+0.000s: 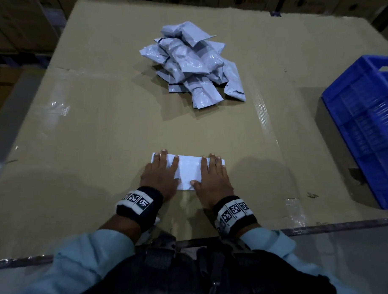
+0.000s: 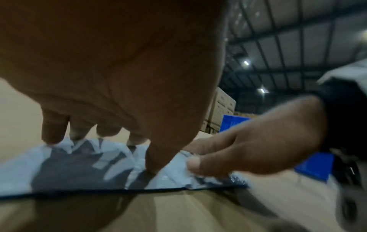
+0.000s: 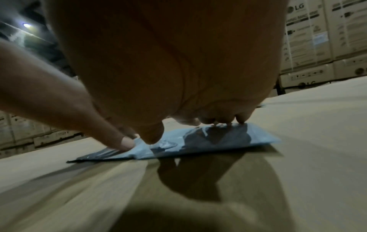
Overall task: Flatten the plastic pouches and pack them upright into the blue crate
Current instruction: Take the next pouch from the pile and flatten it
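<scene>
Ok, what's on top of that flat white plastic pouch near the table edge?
Both hands press on the flat white plastic pouch: left hand on its left end, right hand on its right, fingers straight. The parts beneath the palms are covered.

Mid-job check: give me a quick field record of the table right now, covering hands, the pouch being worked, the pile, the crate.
left hand: flat, fingers spread, pressing the left part of the pouch
right hand: flat, pressing the right part
pouch being worked: lying flat on the cardboard surface, near edge
pile: crumpled pouches heaped farther back, centre, untouched
blue crate: at the right edge; no pouches visible in the part shown
stage: flattening, not yet packed
</scene>
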{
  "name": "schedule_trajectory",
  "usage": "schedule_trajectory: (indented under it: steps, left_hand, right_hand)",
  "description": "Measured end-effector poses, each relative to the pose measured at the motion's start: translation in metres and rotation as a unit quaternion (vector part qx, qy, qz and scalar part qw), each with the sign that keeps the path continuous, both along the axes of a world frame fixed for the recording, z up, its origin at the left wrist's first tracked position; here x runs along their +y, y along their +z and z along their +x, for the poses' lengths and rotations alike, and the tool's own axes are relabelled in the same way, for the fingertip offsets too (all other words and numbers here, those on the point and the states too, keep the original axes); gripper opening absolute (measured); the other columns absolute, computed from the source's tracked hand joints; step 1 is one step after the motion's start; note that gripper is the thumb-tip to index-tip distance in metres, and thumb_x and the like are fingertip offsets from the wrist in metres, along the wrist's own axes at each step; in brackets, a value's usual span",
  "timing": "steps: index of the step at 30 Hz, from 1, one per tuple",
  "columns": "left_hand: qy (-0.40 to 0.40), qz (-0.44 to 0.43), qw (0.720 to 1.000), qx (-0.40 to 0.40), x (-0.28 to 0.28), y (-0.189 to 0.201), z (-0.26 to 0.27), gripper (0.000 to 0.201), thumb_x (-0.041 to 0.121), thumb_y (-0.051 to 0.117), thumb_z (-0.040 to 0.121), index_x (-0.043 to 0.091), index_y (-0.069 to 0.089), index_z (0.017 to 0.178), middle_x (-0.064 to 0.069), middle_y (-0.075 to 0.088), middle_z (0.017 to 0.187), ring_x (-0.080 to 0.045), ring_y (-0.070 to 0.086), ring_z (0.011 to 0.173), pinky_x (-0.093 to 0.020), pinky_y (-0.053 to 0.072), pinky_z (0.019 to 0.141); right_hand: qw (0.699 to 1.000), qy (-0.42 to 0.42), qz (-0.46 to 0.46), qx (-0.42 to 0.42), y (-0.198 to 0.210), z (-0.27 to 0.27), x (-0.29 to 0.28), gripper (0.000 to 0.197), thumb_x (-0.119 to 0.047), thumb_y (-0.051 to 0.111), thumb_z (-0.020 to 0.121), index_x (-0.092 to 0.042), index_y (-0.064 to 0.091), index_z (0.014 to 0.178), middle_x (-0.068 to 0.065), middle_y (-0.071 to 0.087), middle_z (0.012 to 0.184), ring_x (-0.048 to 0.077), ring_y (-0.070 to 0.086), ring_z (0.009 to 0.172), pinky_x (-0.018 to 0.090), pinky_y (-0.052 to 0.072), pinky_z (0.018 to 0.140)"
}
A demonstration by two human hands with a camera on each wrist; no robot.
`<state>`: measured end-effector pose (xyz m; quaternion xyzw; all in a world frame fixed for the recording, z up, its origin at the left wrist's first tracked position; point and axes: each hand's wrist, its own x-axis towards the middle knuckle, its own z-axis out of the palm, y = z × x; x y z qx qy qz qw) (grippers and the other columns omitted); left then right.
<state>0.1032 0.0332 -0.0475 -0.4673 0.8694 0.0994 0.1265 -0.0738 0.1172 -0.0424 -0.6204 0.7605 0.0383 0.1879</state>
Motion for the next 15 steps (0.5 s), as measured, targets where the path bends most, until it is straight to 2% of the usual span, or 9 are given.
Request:
schedule_trajectory:
  steps: [3,6,7,9,12,15]
  left_hand:
    - [-0.041,0.027,0.999,-0.001,0.003,0.001,-0.011,0.081,0.040,0.039,0.101,0.018,-0.009,0.162,-0.020,-0.019,0.167,-0.045,-0.006,0.154,-0.052,0.012,0.123]
    - [-0.041,0.057,0.997,0.043,0.007,-0.015,-0.001,0.075,0.042,0.015,0.095,0.021,-0.014,0.161,-0.013,-0.020,0.168,-0.043,-0.013,0.154,-0.057,0.007,0.124]
    - [-0.036,0.054,0.996,0.063,0.007,-0.018,0.004,0.075,0.046,0.007,0.092,0.023,-0.010,0.162,-0.010,-0.016,0.169,-0.041,-0.009,0.155,-0.057,0.009,0.123]
    - [-0.031,0.053,0.995,0.073,0.005,-0.020,0.010,0.079,0.053,0.002,0.090,0.024,-0.002,0.163,-0.008,-0.007,0.171,-0.039,-0.002,0.156,-0.058,0.012,0.121]
    - [-0.029,0.053,0.997,0.046,0.001,-0.024,0.012,0.084,0.060,-0.006,0.085,0.027,-0.011,0.162,-0.006,-0.016,0.170,-0.036,-0.008,0.156,-0.056,0.009,0.122]
    - [-0.030,0.075,0.996,0.034,-0.004,-0.023,0.013,0.082,0.065,-0.002,0.085,0.034,-0.019,0.159,-0.001,-0.025,0.168,-0.031,-0.017,0.155,-0.054,0.001,0.123]
  right_hand:
    - [0.999,0.024,-0.023,0.002,-0.011,0.006,0.008,0.087,-0.064,0.015,0.096,-0.012,-0.009,0.162,0.019,-0.018,0.167,0.038,-0.015,0.155,0.051,-0.003,0.126]
    - [0.999,0.035,-0.011,-0.015,-0.022,-0.003,0.011,0.093,-0.070,0.000,0.085,-0.018,-0.013,0.162,0.014,-0.025,0.166,0.036,-0.022,0.153,0.051,-0.005,0.125]
    - [0.999,0.038,-0.003,-0.019,-0.023,-0.006,0.009,0.095,-0.071,-0.001,0.083,-0.020,-0.014,0.161,0.013,-0.027,0.166,0.035,-0.024,0.153,0.051,-0.007,0.125]
    - [0.999,0.033,0.005,-0.034,-0.023,-0.008,0.007,0.096,-0.074,-0.003,0.081,-0.023,-0.015,0.161,0.011,-0.029,0.165,0.034,-0.025,0.152,0.049,-0.010,0.125]
    - [0.999,0.021,-0.009,-0.037,-0.022,-0.006,0.007,0.096,-0.080,-0.007,0.084,-0.025,-0.013,0.162,0.009,-0.027,0.166,0.033,-0.023,0.153,0.046,-0.012,0.122]
    - [0.999,0.009,0.000,-0.039,-0.019,-0.006,0.006,0.083,-0.071,0.012,0.097,-0.026,-0.013,0.162,0.007,-0.027,0.167,0.031,-0.023,0.153,0.046,-0.012,0.123]
